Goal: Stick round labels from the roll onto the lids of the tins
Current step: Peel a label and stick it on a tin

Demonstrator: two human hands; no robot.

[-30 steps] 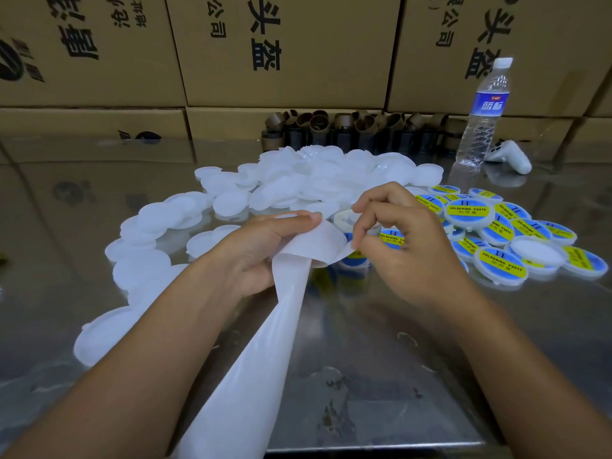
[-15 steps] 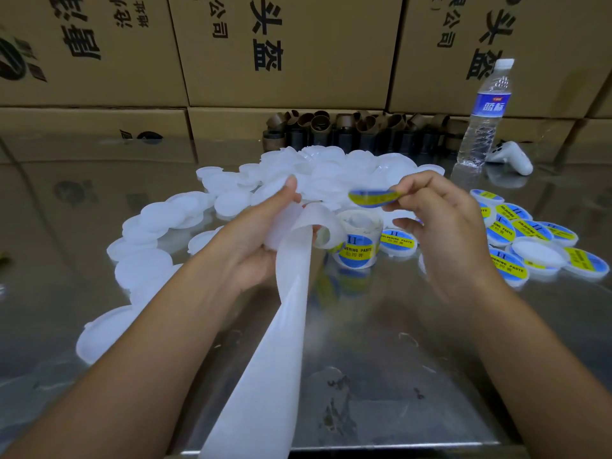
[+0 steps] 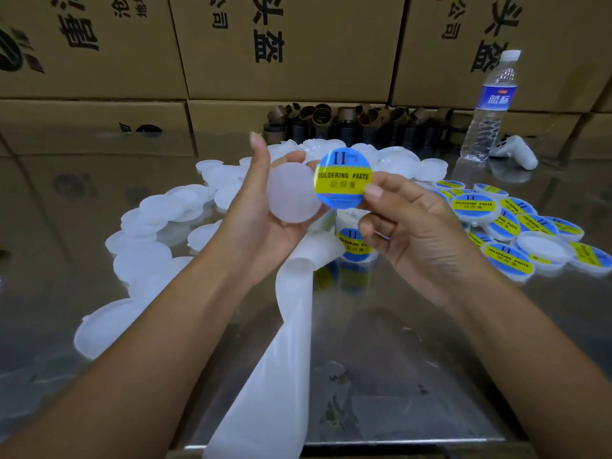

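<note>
My left hand (image 3: 261,207) holds a plain white round tin lid (image 3: 291,193) up above the table, its face toward me. My right hand (image 3: 410,226) pinches a round blue and yellow "soldering paste" label (image 3: 343,181) by its right edge, just right of the lid and overlapping its rim. The label roll (image 3: 354,241) stands on the table below my hands, and its white backing strip (image 3: 281,359) trails toward me over the table's front edge.
Several unlabelled white lids (image 3: 155,210) spread across the left and back of the shiny metal table (image 3: 414,376). Labelled tins (image 3: 506,256) pile at the right. A water bottle (image 3: 490,107), a white tool (image 3: 516,152), brown cores (image 3: 347,122) and cardboard boxes (image 3: 291,44) stand behind.
My right hand peeled a label off the roll and turned it to face me. My left hand let go of the backing strip and picked up a white lid, raising it.
</note>
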